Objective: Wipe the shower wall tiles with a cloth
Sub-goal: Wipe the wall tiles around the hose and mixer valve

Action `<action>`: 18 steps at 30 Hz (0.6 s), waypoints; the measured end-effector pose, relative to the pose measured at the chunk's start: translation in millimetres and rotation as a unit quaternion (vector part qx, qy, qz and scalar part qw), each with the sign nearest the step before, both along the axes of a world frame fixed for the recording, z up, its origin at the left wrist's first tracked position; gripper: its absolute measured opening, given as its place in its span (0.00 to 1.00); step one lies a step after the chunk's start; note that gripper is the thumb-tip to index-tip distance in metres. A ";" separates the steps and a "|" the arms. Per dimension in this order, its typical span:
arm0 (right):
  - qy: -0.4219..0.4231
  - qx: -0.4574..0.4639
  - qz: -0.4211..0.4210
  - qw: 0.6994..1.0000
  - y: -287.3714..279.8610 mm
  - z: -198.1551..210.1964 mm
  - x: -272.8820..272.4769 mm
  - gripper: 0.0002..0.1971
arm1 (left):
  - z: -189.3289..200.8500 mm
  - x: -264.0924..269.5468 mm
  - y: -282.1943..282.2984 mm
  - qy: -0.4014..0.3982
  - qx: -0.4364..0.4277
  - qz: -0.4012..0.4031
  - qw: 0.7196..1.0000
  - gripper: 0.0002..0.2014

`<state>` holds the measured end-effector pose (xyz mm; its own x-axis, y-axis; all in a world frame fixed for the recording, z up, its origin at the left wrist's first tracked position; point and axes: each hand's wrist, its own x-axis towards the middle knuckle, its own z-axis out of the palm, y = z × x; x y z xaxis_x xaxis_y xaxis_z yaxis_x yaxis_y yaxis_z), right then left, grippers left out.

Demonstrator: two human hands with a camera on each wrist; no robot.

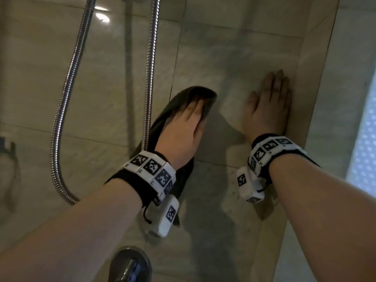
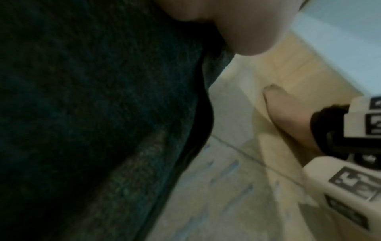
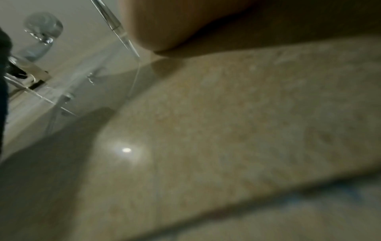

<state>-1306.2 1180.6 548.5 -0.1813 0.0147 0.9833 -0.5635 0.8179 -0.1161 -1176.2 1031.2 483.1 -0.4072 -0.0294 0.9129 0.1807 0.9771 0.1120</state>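
Observation:
A dark green cloth (image 1: 187,98) lies flat against the beige shower wall tiles (image 1: 234,58), and its lower end hangs down past my wrist. My left hand (image 1: 183,129) presses it to the wall with straight fingers. In the left wrist view the cloth (image 2: 103,114) fills the left side, with the heel of my left hand (image 2: 226,24) on top of it. My right hand (image 1: 268,106) rests flat and bare on the tile beside the wall's corner, to the right of the cloth. My right hand (image 2: 288,117) also shows on the tile in the left wrist view.
A metal shower hose (image 1: 67,98) loops down on the left, and one run of it (image 1: 150,68) hangs just left of the cloth. A chrome tap (image 1: 130,265) juts out below my left arm. A side wall (image 1: 317,78) meets the tiles on the right.

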 end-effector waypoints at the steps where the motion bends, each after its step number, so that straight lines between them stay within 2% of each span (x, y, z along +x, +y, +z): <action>1: 0.003 0.000 -0.001 1.000 -0.1 -1.5 -1.2 0.31 | -3.3 -3.6 0.6 -0.029 -0.007 0.021 0.999 0.26; 4: 0.017 -0.006 0.005 1.000 0.8 -3.6 -3.2 0.30 | -6.7 -11.1 6.1 -0.054 -0.055 0.045 0.996 0.26; 7: 0.021 -0.006 0.013 1.000 0.8 -3.4 -5.8 0.30 | -6.0 -20.0 13.8 -0.046 -0.064 0.043 0.996 0.26; 18: 0.037 -0.011 0.014 0.999 0.4 -5.3 -8.9 0.30 | 12.2 -40.3 14.1 -0.037 0.014 0.091 0.995 0.26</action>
<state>-1315.0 1181.0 543.1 -0.1086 0.0329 0.9935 -0.5942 0.7991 -0.0914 -1216.5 1045.3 495.3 -0.4580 -0.1343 0.8787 -0.0080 0.9891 0.1470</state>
